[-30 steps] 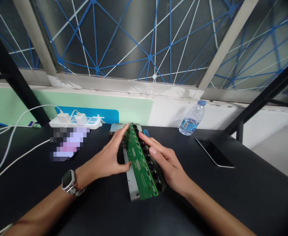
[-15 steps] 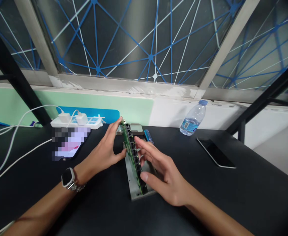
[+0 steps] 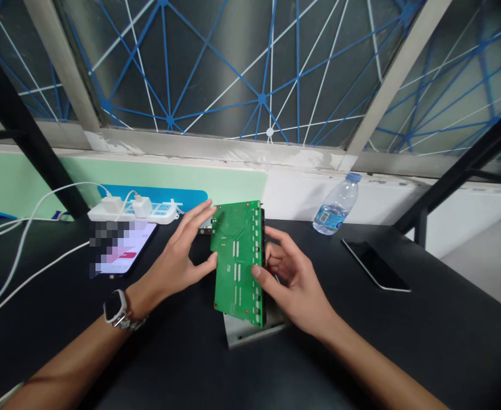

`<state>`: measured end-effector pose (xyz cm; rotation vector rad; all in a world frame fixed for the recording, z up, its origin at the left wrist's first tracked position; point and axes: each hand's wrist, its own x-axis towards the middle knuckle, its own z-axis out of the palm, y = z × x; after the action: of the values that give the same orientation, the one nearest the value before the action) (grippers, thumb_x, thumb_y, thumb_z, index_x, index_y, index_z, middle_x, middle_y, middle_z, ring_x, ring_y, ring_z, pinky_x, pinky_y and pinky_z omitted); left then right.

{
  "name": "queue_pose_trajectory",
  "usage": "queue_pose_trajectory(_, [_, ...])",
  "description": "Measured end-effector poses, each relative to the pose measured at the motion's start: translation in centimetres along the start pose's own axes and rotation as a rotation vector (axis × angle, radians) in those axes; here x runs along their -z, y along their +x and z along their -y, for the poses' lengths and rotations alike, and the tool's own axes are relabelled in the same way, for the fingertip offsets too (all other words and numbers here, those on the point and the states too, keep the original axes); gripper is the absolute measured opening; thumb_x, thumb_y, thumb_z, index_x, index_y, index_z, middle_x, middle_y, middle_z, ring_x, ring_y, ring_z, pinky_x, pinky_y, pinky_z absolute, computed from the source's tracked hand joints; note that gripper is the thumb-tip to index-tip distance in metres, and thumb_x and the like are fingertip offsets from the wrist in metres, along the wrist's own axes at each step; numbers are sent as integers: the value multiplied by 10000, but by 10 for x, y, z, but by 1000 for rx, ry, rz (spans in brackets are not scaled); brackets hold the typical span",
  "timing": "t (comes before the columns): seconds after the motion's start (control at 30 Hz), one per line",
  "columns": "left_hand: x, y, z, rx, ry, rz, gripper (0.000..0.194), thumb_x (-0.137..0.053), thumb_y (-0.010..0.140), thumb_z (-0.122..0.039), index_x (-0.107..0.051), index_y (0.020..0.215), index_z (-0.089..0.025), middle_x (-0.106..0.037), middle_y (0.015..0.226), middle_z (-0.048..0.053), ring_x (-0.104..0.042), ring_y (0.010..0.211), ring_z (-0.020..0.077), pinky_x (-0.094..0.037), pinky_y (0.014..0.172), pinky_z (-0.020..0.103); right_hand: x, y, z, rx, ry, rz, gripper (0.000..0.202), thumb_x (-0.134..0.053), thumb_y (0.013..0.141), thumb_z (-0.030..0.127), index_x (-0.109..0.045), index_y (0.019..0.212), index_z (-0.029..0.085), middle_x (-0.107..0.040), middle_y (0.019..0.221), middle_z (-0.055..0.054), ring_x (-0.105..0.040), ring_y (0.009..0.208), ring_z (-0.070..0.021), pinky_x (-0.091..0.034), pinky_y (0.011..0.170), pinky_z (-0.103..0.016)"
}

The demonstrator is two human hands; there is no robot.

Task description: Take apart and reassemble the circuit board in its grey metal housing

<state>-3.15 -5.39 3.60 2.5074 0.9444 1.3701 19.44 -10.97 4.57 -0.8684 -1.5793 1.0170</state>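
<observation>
Window [image 3: 224,108] across the back, blue and white lines over its panes; desk [image 3: 182,364] below it, black, bearing the objects listed; wall [image 3: 288,196] between the two, part white, part green.

Board [image 3: 228,228] raised at the centre of the desk, green face towards the camera, black connectors along its right edge; plate [image 3: 237,331] beneath it, grey metal, largely covered from view; contact between board and plate cannot be told.

Right hand [image 3: 293,285] holding the board at its connector edge, thumb on the near face, fingers behind; left hand [image 3: 179,256] spread wide, thumb well apart from the fingers, tips at the board's left edge; whether these tips grip or merely touch cannot be told.

Strip [image 3: 160,214] at the back left, white, against the wall; bottle [image 3: 335,205] at the back right, tilted in view, blue cap on, part filled; dark phone [image 3: 374,265] lying to the right of the right hand; lit phone [image 3: 133,245] lying in front of the strip, screen partly pixelated; watch [image 3: 114,306] on the left wrist; plugs [image 3: 141,206], two, white, seated in the strip.
</observation>
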Motion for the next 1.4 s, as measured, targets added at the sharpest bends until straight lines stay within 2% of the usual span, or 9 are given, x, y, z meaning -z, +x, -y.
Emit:
queue_pose_trajectory(0.17, [11,4,-3,-81,13,-36,317,-605,885,-140,-649,1175,-261,-588,1338,73,-498,1304,261,-380,1117,516,5,5,1,-52,143,-42,742,-664,862,312,-238,1470,318,-529,736,36,-540,631,-157,-489,635,-334])
queue_pose_trajectory(0.3, [11,3,-3,13,-111,-31,213,-605,904,-201,-712,1082,-248,-690,1195,64,-605,1168,243,-444,1058,469,8,6,4,-94,93,-35,434,-608,899,385,-535,1301,237,-543,655,33,-545,586,-146,-475,602,-321])
queue_pose_trajectory(0.43, [3,2,-3,273,-251,-49,161,-626,895,-299,-751,949,-212,-748,1004,67,-678,949,235,-520,917,408,10,4,3,-81,151,71,413,-619,896,371,-569,1262,188,-719,813,-52,-666,660,-173,-497,612,-323])
queue_pose_trajectory(0.53, [-4,2,-4,462,-369,-26,190,-657,873,-348,-743,882,-180,-742,863,51,-664,783,200,-545,783,356,10,2,0,-109,71,96,407,-671,865,338,-583,1227,175,-728,723,-35,-627,513,-136,-489,544,-295])
queue_pose_trajectory(0.7, [-13,2,-3,576,-521,38,231,-669,851,-377,-749,901,-166,-720,798,41,-617,682,165,-538,656,306,6,0,0,-159,-138,41,254,-723,822,357,-682,1000,182,-494,426,96,-462,344,-78,-406,420,-227])
queue_pose_trajectory(0.87, [-18,-2,-8,594,-582,157,333,-576,920,-436,-732,1051,-172,-735,930,63,-659,819,198,-541,771,343,0,0,3,-153,-82,-14,309,-779,757,399,-627,930,192,-563,502,75,-523,388,-95,-459,456,-241])
queue_pose_trajectory(1.1, [-18,1,-41,532,-800,235,523,-590,911,-478,-551,1357,-207,-615,1326,105,-596,1158,286,-479,985,401,-12,-3,-1,-147,76,-23,321,-757,797,379,-510,925,220,-523,585,86,-533,482,-94,-469,504,-235])
queue_pose_trajectory(1.27, [-28,-2,-45,780,-1046,151,528,-482,930,-581,-604,1283,-208,-705,1153,79,-637,1081,293,-512,924,422,-10,-4,5,-46,10,112,318,-648,881,335,-539,1152,209,-585,826,-6,-585,684,-126,-481,582,-257])
queue_pose_trajectory(1.4, [-29,-2,-46,1005,-1250,125,676,-401,886,-689,-628,1247,-165,-748,976,94,-688,942,305,-553,799,419,-11,-8,8,66,-124,204,494,-600,823,132,-503,1297,226,-564,956,-36,-563,727,-129,-469,608,-271])
